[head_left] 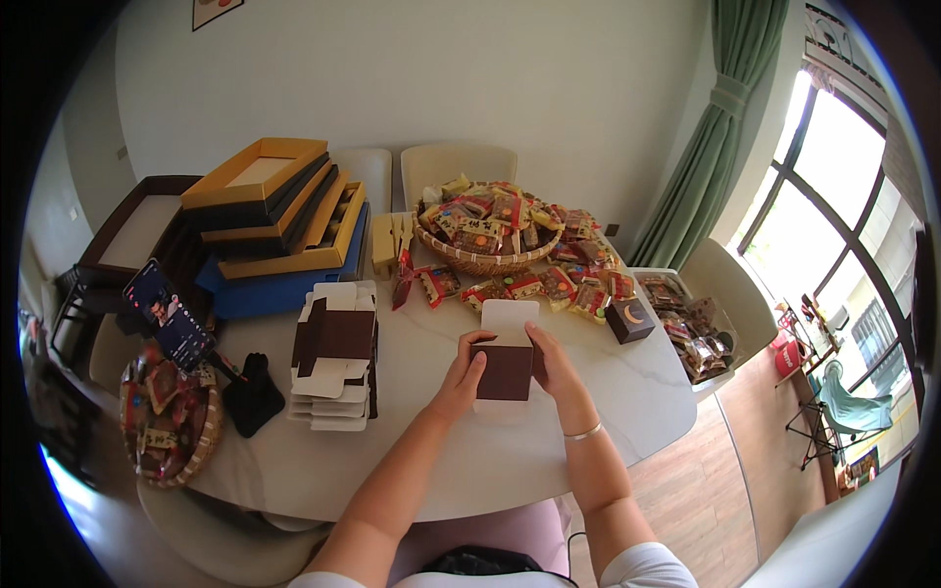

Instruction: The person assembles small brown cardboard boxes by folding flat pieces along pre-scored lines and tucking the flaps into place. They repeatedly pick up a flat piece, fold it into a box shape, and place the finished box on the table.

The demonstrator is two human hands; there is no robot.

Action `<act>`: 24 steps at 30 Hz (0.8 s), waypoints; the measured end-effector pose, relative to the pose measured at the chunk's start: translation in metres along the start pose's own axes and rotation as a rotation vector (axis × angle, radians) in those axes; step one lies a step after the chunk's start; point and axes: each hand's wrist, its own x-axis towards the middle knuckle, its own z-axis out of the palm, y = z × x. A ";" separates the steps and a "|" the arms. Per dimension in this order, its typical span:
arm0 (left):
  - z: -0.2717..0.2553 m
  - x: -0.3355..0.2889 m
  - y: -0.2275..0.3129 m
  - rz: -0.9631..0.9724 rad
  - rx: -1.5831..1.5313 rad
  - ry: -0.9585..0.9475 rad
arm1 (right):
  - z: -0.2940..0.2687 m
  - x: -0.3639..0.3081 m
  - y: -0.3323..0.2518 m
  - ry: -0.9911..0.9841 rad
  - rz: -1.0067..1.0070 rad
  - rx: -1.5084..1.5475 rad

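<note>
Both hands grip a small brown box point(506, 369) over the white counter point(627, 392) — left hand point(461, 370) on its left side, right hand point(549, 361) on its right, white flap up. Flat box blanks point(333, 358) stack just left; a basket point(485, 257) of wrapped snacks sits beyond — a closed dark box point(629, 319) to its right.

Matt brown cardboard box point(505, 370), seemingly

left hand point(461, 377) + right hand point(551, 361): grip small brown box point(504, 370) | white table point(627, 392) | flat boxes stack point(333, 358) beside
</note>
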 end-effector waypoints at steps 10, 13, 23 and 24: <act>-0.006 0.003 -0.004 -0.116 0.088 -0.083 | -0.015 0.009 0.010 0.095 0.127 -0.117; -0.003 0.005 0.002 -0.260 -0.022 0.022 | -0.015 0.014 0.013 0.114 0.125 -0.102; 0.009 0.001 0.013 -0.021 0.878 0.184 | -0.010 0.023 0.026 0.361 0.000 -0.156; 0.009 0.000 0.012 -0.043 0.897 0.186 | -0.012 0.025 0.030 0.313 -0.012 -0.158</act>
